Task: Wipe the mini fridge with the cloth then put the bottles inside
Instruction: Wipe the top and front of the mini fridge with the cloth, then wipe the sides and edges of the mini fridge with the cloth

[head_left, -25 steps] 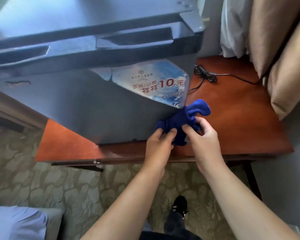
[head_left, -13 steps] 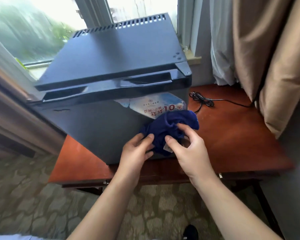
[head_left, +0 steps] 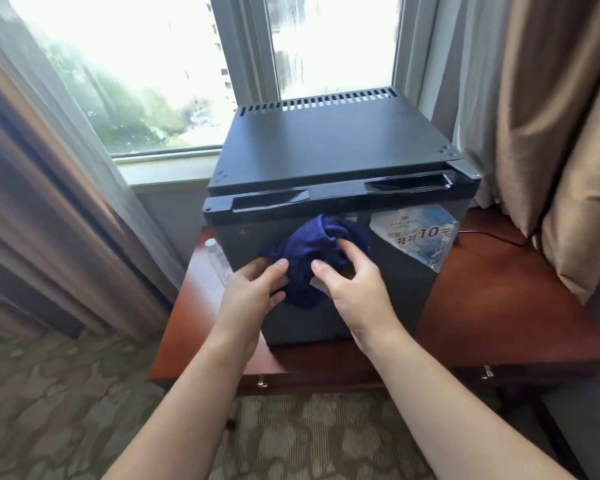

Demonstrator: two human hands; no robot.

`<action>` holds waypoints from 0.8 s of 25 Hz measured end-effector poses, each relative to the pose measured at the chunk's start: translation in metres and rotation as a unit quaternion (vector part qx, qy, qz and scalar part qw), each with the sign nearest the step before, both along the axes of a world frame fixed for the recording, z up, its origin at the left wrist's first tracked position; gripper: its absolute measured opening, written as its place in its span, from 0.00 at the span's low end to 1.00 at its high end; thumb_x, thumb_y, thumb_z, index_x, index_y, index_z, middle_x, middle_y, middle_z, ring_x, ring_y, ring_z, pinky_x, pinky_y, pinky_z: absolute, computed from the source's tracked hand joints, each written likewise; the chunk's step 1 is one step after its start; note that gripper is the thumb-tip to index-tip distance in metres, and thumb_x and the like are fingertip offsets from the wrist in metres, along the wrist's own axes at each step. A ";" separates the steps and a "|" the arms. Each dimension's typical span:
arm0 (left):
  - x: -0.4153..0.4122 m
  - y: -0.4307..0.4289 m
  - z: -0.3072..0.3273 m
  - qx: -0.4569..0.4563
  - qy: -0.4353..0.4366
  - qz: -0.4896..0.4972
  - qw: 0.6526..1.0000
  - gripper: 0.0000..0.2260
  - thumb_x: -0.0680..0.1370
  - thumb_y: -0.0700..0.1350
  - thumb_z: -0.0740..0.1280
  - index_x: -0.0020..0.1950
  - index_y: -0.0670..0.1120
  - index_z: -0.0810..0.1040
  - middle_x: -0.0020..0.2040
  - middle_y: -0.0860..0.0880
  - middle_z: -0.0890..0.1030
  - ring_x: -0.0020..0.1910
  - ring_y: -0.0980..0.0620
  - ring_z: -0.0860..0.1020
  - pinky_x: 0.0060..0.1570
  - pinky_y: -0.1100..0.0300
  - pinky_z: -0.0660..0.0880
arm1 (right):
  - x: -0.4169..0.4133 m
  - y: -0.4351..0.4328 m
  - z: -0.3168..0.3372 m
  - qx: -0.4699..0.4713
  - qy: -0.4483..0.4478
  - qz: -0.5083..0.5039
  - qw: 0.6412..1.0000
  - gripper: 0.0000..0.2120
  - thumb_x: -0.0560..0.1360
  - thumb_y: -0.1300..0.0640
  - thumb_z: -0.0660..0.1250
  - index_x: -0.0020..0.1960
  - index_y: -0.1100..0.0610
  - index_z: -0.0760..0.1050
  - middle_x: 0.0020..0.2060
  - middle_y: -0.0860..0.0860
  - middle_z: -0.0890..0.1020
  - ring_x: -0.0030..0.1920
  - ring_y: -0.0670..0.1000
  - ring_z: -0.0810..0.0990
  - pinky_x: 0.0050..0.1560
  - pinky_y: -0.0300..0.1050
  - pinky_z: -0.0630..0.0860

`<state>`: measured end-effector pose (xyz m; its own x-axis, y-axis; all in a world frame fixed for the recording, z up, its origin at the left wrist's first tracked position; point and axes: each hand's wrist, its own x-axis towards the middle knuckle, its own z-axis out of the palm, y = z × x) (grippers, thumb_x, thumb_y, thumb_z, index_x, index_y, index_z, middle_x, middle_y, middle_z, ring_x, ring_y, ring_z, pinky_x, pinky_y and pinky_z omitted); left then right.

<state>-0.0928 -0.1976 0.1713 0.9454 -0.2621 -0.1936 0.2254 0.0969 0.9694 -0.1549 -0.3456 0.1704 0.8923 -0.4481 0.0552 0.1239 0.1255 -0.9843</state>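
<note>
Against the shut door of the one mini fridge (head_left: 326,143), one bunched blue cloth (head_left: 312,244) is held, the grip of the left hand (head_left: 253,289) and of the right hand (head_left: 354,289) clamped on it. The one paper sticker (head_left: 416,237) just beside it could be snagged and torn by a wide wipe. Only one bottle (head_left: 217,259) is seen, on the counter (head_left: 499,306) beside the fridge.

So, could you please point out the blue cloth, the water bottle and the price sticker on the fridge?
blue cloth (head_left: 312,242), head view, on its bunched upper fold.
water bottle (head_left: 218,261), head view, on its clear body below the cap.
price sticker (head_left: 414,233), head view, on its middle, beside the printed 10.
</note>
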 end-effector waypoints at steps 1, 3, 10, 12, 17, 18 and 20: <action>0.003 0.016 0.006 -0.005 -0.017 0.002 1.000 0.05 0.78 0.47 0.72 0.53 0.51 0.85 0.49 0.53 0.88 0.50 0.55 0.86 0.48 0.60 0.78 | 0.005 0.014 0.006 0.024 -0.011 0.009 1.000 0.13 0.74 0.58 0.72 0.57 0.48 0.82 0.51 0.48 0.87 0.56 0.51 0.85 0.52 0.47 0.83; 0.007 0.046 0.024 -0.018 -0.064 0.003 0.998 0.09 0.75 0.48 0.73 0.55 0.55 0.85 0.52 0.53 0.88 0.53 0.55 0.85 0.46 0.63 0.80 | 0.014 0.039 0.021 0.031 -0.034 0.011 0.999 0.11 0.76 0.59 0.71 0.57 0.49 0.82 0.52 0.50 0.86 0.57 0.53 0.85 0.54 0.51 0.83; 0.049 0.092 0.110 0.204 -0.434 -0.013 0.877 0.17 0.76 0.51 0.71 0.65 0.59 0.77 0.53 0.59 0.85 0.54 0.58 0.83 0.53 0.59 0.80 | 0.057 0.086 0.105 -0.271 -0.132 -0.071 0.951 0.17 0.76 0.57 0.68 0.64 0.47 0.77 0.54 0.50 0.83 0.51 0.49 0.82 0.56 0.52 0.80; 0.082 0.091 0.130 0.265 -0.449 -0.048 0.852 0.18 0.77 0.55 0.69 0.67 0.57 0.75 0.55 0.56 0.84 0.56 0.54 0.82 0.55 0.51 0.80 | 0.081 0.072 0.128 -0.369 -0.105 -0.060 0.922 0.19 0.76 0.57 0.67 0.67 0.49 0.75 0.55 0.53 0.82 0.54 0.52 0.81 0.57 0.46 0.77; 0.140 0.099 0.115 0.427 -0.383 -0.093 0.814 0.35 0.76 0.64 0.66 0.80 0.53 0.61 0.72 0.46 0.71 0.73 0.46 0.68 0.71 0.45 0.69 | 0.131 0.009 0.153 -0.543 0.137 -0.029 0.828 0.33 0.71 0.43 0.73 0.72 0.49 0.66 0.66 0.60 0.73 0.68 0.62 0.71 0.68 0.49 0.68; 0.150 0.097 0.112 0.400 -0.409 -0.073 0.817 0.38 0.75 0.64 0.66 0.81 0.53 0.58 0.74 0.47 0.68 0.75 0.47 0.66 0.73 0.47 0.66 | 0.142 -0.001 0.156 -0.543 0.129 -0.014 0.830 0.39 0.69 0.41 0.75 0.75 0.46 0.61 0.70 0.60 0.69 0.72 0.62 0.66 0.71 0.50 0.64; 0.175 0.082 0.112 0.409 -0.445 -0.117 0.788 0.37 0.76 0.65 0.63 0.82 0.56 0.54 0.80 0.50 0.61 0.79 0.49 0.59 0.77 0.53 0.57 | 0.171 -0.010 0.160 -0.605 0.123 0.100 0.780 0.45 0.70 0.41 0.75 0.80 0.40 0.53 0.76 0.58 0.62 0.77 0.60 0.61 0.77 0.55 0.60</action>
